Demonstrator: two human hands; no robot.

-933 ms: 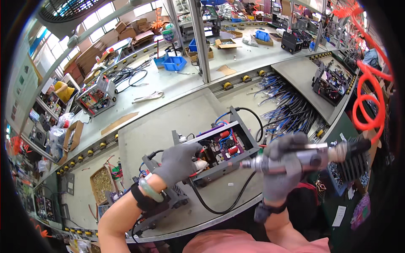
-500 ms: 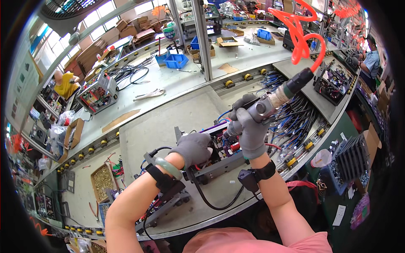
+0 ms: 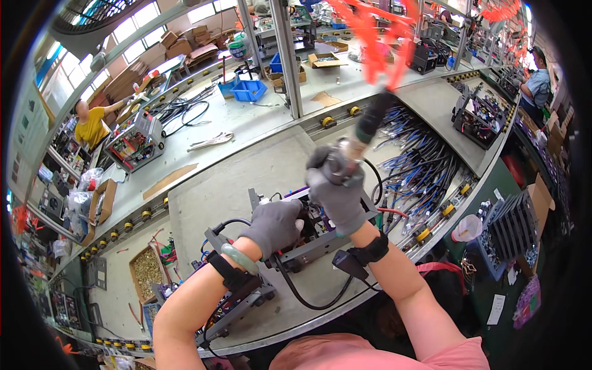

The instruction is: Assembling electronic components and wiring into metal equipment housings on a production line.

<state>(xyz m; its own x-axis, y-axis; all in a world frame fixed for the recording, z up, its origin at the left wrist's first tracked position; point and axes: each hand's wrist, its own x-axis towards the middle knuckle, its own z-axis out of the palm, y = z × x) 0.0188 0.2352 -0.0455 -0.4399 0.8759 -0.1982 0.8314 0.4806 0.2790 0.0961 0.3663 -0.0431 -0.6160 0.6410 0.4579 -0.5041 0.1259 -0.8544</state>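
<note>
Power tool point(image 3: 355, 147) tilted right, tail up (blurred), right hand point(image 3: 336, 191) clasping, left hand point(image 3: 272, 228) half-curled, hold unclear

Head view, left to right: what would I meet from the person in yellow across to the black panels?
Person in yellow, small brass-coloured bits, left hand, right hand, bundle of cables, stack of black panels.
</note>
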